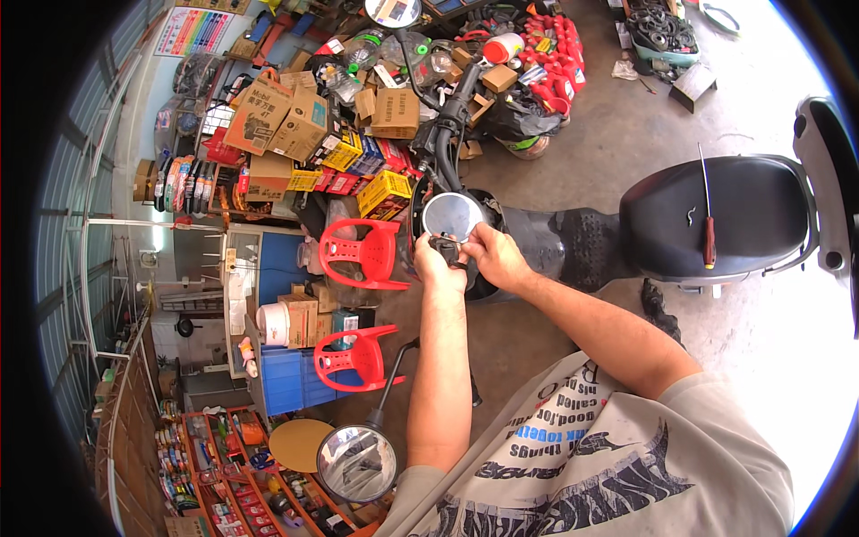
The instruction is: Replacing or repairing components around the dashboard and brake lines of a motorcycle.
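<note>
A small black part (446,251) sits in my left hand (440,268), whose fingers are closed round it. Close beside it, my right hand (497,257) is closed in a pinch at the part's edge; what its fingertips hold is too small to make out. Just beyond both hands lies a round, shiny silver-white disc (452,217), at the front of a motorbike. The handlebar (441,148) rises past the disc. To the right, a screwdriver (710,242) with a red handle rests on the black seat (761,210), near a small piece of metal (691,215).
Two red plastic chairs (362,254) stand left of the bike. A mirror (358,463) on a stalk is near my left arm. Cardboard boxes (295,125), yellow boxes (385,194) and red bottles (562,63) are piled at the far side. Shelves (233,474) of goods line the lower left.
</note>
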Tool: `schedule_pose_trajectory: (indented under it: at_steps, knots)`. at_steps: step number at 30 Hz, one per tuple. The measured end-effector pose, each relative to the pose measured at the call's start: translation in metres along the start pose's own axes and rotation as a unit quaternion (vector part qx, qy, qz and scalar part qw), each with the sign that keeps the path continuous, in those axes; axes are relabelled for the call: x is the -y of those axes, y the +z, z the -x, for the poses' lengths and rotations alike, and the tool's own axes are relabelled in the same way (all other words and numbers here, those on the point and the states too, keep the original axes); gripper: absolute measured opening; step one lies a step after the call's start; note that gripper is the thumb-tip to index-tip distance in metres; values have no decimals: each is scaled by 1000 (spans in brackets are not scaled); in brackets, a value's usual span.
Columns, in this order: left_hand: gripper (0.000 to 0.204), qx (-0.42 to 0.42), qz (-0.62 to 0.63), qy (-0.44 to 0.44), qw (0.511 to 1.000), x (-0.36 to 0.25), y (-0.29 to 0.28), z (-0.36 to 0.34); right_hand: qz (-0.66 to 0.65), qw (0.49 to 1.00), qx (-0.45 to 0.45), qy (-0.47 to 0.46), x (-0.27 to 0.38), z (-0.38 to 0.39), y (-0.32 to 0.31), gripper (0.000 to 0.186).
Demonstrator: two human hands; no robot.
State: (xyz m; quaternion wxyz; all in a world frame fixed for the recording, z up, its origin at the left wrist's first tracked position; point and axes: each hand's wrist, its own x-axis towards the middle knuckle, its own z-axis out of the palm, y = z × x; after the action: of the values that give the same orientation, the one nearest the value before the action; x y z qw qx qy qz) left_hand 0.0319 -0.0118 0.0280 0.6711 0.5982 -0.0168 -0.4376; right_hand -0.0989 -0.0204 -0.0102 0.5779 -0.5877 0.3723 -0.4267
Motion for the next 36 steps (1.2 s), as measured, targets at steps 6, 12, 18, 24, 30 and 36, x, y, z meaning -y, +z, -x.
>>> schedule_pose_trajectory:
  at_steps: [6, 12, 18, 24, 30, 36]
  knots:
    - [22, -34, 3, 4, 999, 2, 0, -4, 4, 1000, 13, 8, 0, -2, -4, 20]
    - [22, -27, -21, 7, 999, 3, 5, -1, -18, 999, 9, 30, -4, 2, 2, 20]
    - [21, -12, -27, 11, 1000, 2, 4, 0, -80, 995, -13, 66, -7, 4, 11, 20]
    - [22, -39, -22, 18, 999, 3, 9, 3, -111, 990, -6, 90, -7, 5, 12, 18]
    - [22, -36, -34, 26, 998, 4, 10, 3, -136, 986, -12, 95, -8, 7, 16, 18]
    - [21, -29, -31, 4, 999, 2, 5, 2, -77, 994, 19, 81, -5, 4, 4, 20]
